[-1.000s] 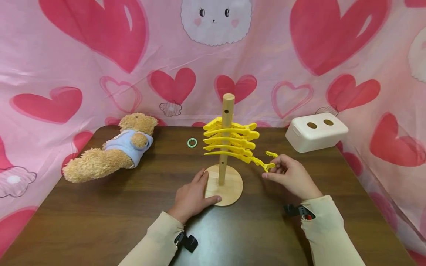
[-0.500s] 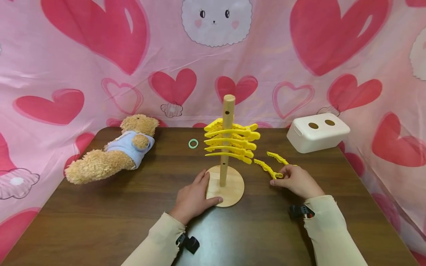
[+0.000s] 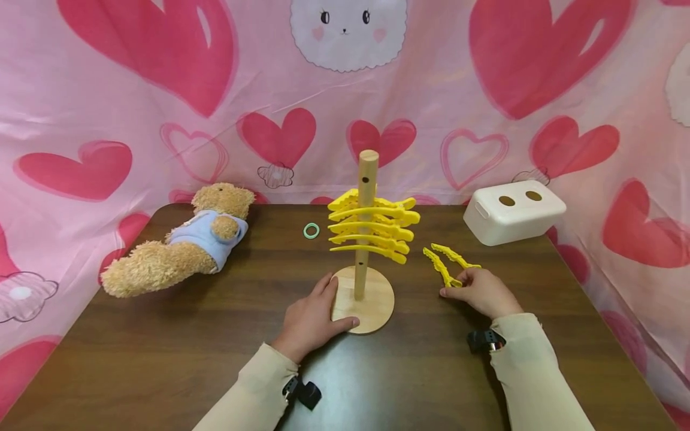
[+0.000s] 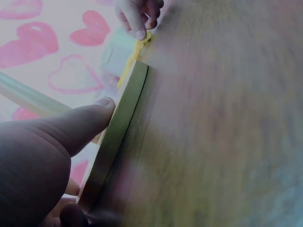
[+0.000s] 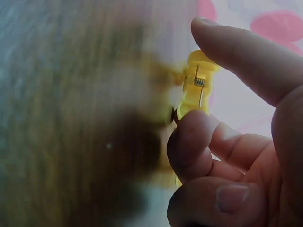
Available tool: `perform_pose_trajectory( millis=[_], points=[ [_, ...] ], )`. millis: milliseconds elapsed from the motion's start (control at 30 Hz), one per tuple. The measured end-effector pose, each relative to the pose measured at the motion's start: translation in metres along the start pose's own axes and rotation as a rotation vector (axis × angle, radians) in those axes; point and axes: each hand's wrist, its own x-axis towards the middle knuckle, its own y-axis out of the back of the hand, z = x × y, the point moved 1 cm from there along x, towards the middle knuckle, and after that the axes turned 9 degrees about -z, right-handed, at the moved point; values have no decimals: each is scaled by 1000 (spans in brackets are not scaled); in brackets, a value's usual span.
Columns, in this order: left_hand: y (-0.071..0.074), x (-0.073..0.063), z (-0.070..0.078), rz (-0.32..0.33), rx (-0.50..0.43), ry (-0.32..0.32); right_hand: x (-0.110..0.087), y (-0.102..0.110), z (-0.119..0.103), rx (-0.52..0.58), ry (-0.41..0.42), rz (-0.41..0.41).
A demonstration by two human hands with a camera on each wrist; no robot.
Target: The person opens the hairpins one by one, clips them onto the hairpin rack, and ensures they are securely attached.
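Upright on the table stands a wooden stand [image 3: 372, 306], a post on a round base, with several yellow alligator hair clips [image 3: 372, 229] clipped across the post. My left hand [image 3: 309, 323] holds the base at its left, the thumb lying over the rim and fingertips along the edge. To the right, my right hand [image 3: 487, 293] pinches one yellow hair clip [image 3: 441, 267] by its spring end between thumb and index finger; the metal spring shows in the right wrist view. Just behind it lies a second yellow hair clip [image 3: 451, 255], its near end close to the fingers.
A teddy bear [image 3: 207, 239] in a blue top lies at the back left. Between it and the stand lies a small green ring [image 3: 311, 231]. A white box [image 3: 514, 214] with two round holes sits at the back right, near the heart-patterned cloth [image 3: 431, 66].
My right hand has drawn the pinched clip away from the post to the right, and it has swung round beside the other loose clip. My left hand stays on the base.
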Motion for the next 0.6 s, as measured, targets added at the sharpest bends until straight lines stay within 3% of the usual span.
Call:
perform_pose_trajectory(
  millis=[300, 600],
  points=[
    [1, -2, -2, 12, 8, -8, 0, 1, 0, -39, -22, 29],
    [-1, 0, -1, 7, 15, -8, -3, 4, -2, 13, -20, 55]
  ],
)
